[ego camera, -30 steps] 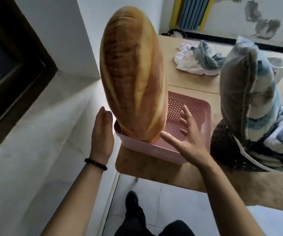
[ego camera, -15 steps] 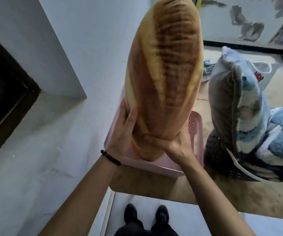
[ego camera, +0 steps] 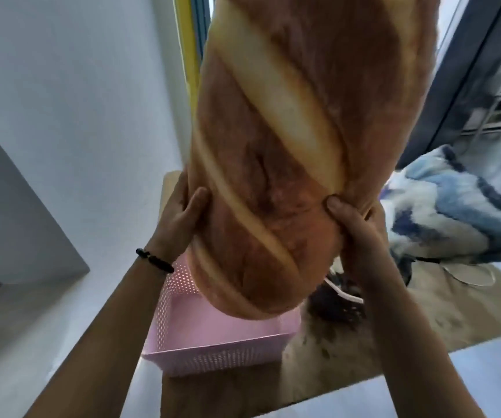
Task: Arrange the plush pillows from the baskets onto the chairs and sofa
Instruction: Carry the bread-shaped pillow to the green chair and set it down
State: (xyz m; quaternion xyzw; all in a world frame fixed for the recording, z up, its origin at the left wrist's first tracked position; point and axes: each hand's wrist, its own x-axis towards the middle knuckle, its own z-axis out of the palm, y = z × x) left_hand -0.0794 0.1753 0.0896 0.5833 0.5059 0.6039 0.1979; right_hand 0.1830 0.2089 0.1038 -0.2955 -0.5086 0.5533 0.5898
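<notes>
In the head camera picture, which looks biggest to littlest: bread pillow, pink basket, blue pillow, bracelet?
1. the bread pillow, though it is nearest the camera
2. the pink basket and the blue pillow look alike, both partly hidden
3. the bracelet

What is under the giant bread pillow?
The pink basket sits below the bread pillow, on the wooden table. The near part of its inside looks bare; the pillow's lower end hides the far part.

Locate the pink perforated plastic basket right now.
Head view, lower centre: the pink perforated plastic basket sits on the wooden table, directly below the bread-shaped plush pillow.
</notes>
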